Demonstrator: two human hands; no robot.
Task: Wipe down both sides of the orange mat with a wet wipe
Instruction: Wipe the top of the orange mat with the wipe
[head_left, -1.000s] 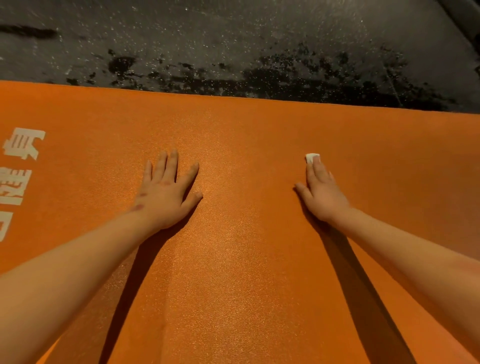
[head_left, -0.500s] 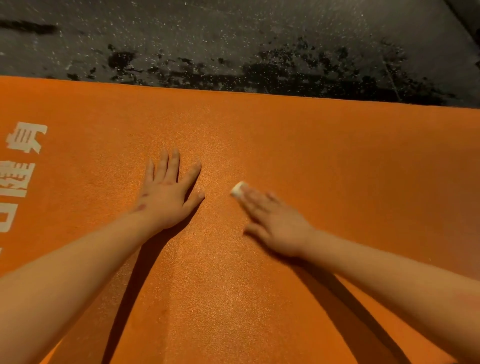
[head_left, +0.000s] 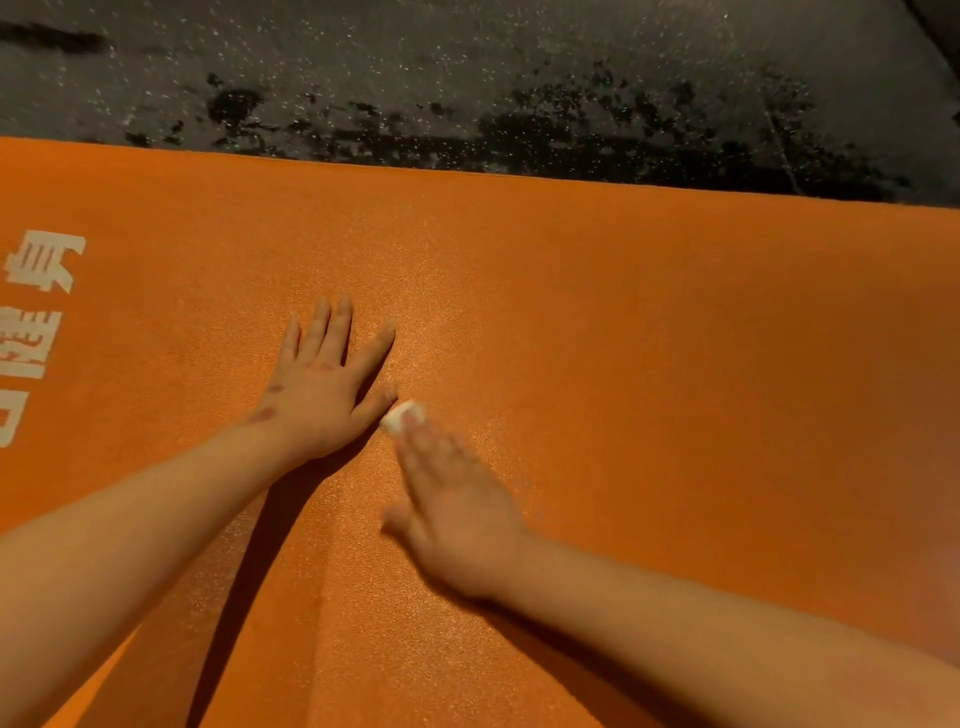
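Note:
The orange mat (head_left: 649, 338) lies flat and fills most of the view. My left hand (head_left: 319, 384) rests palm down on it with fingers spread and straight. My right hand (head_left: 457, 499) lies flat on the mat just right of it, its straight fingers pressing a small folded white wet wipe (head_left: 400, 415) against the surface. Only the wipe's front end shows beyond the fingertips, close to my left thumb. The right hand is motion-blurred.
Beyond the mat's far edge (head_left: 467, 171) is dark speckled floor (head_left: 467, 78) with black wet-looking patches. White printed characters (head_left: 36, 312) run along the mat's left side.
My right hand has swept the wipe across the mat from the right toward the left and nearer me, ending beside my left thumb. My left hand has stayed in place.

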